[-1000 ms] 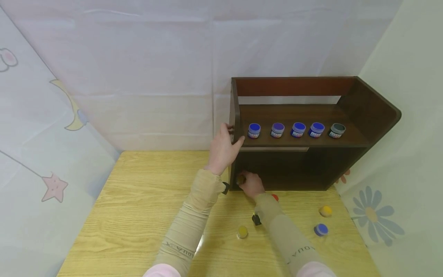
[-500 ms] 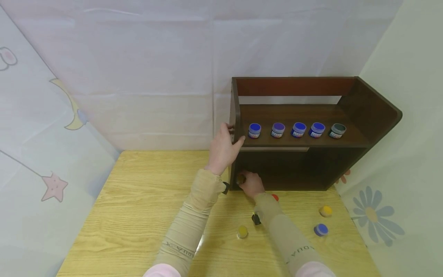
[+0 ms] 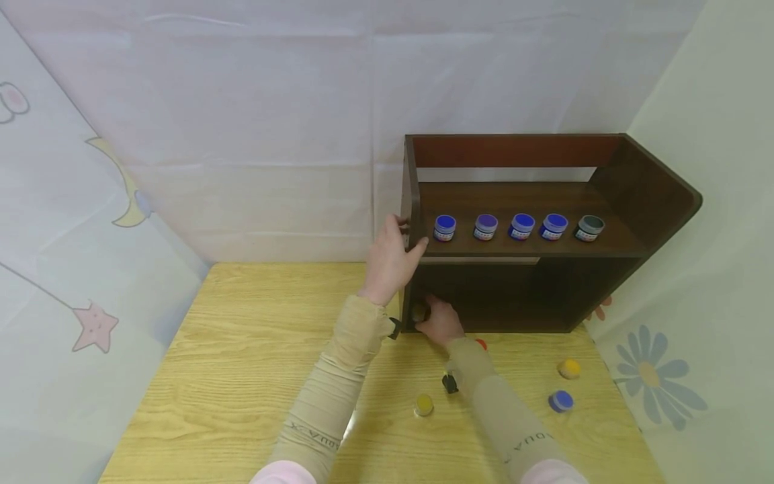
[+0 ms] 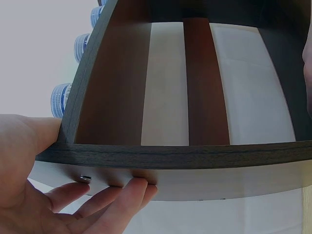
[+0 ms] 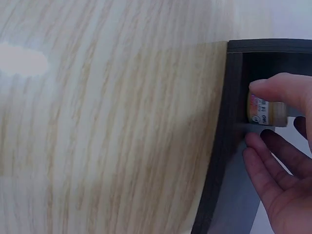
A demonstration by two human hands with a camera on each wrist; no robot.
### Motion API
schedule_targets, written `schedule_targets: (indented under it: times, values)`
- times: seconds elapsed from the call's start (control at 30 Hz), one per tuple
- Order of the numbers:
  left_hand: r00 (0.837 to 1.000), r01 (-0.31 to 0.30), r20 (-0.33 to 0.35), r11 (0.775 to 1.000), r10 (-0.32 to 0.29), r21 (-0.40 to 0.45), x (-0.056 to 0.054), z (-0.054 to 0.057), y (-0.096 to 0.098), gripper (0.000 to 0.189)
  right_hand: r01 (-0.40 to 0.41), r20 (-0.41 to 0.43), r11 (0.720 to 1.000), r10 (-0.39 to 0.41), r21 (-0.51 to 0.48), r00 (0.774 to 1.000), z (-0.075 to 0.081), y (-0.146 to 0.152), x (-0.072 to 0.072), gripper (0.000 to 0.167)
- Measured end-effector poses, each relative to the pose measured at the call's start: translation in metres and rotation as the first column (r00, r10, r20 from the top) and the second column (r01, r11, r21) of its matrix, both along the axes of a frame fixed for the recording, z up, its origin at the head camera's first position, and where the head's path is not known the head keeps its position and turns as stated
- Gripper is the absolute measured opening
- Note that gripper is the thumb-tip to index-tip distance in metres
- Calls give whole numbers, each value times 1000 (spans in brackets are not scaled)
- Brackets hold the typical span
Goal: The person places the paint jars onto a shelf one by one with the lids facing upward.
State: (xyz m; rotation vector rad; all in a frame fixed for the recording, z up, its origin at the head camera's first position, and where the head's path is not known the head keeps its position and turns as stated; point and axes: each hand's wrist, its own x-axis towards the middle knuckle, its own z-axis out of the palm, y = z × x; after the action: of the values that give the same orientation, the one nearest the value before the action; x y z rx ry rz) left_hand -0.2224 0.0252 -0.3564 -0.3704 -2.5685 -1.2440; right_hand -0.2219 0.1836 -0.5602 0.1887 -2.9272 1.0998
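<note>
My left hand (image 3: 390, 261) grips the upright side panel (image 4: 195, 157) of a dark brown shelf unit (image 3: 502, 195). Its thumb lies on the inner side, with the fingers against the outer face. Down in the lower compartment, at the left corner, a small paint jar (image 5: 265, 112) with a printed label stands on the bottom board. My right hand (image 3: 443, 323) is beside it; in the right wrist view the thumb lies against the jar while the other fingers are spread away from it. In the head view this jar (image 3: 418, 311) looks dim and yellowish.
Several jars stand in a row on the upper shelf, from a blue jar (image 3: 445, 228) to a dark jar (image 3: 589, 228). On the wooden table (image 3: 260, 376) are a yellow jar (image 3: 424, 405), a blue jar (image 3: 561, 401), an orange-yellow jar (image 3: 570, 368) and a partly hidden red one (image 3: 481, 344).
The right hand's fingers, earlier around the small jar in the lower compartment, have loosened and drawn slightly off it. The left hand has stayed on the side panel.
</note>
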Motion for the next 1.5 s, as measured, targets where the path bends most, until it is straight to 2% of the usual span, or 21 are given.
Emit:
schedule_targets:
  times: [0.13,0.4,0.57,0.9,1.17,1.5]
  values:
    - [1000,2,11,1000,-2,3,0,0,0,52,-16,-7,1000,16,-2,1000,7,2,1,68]
    - [1000,-7,5,1000,7,2,0,0,0,52,-60,-78,997,56,-50,995,27,7,4,57]
    - [1000,-6,8,1000,6,2,0,0,0,51,-56,-54,995,52,-88,997,39,7,5,51]
    - [1000,-1,20,1000,1,-3,0,2,0,52,-54,-68,996,49,-73,997,68,6,10,42]
    - [1000,1,5,1000,-1,-9,0,1,0,51,-43,-98,997,36,-71,994,88,5,20,36]
    - [1000,1,4,1000,-1,-13,0,1,-1,52,-3,-183,993,-18,-117,983,110,4,40,29]
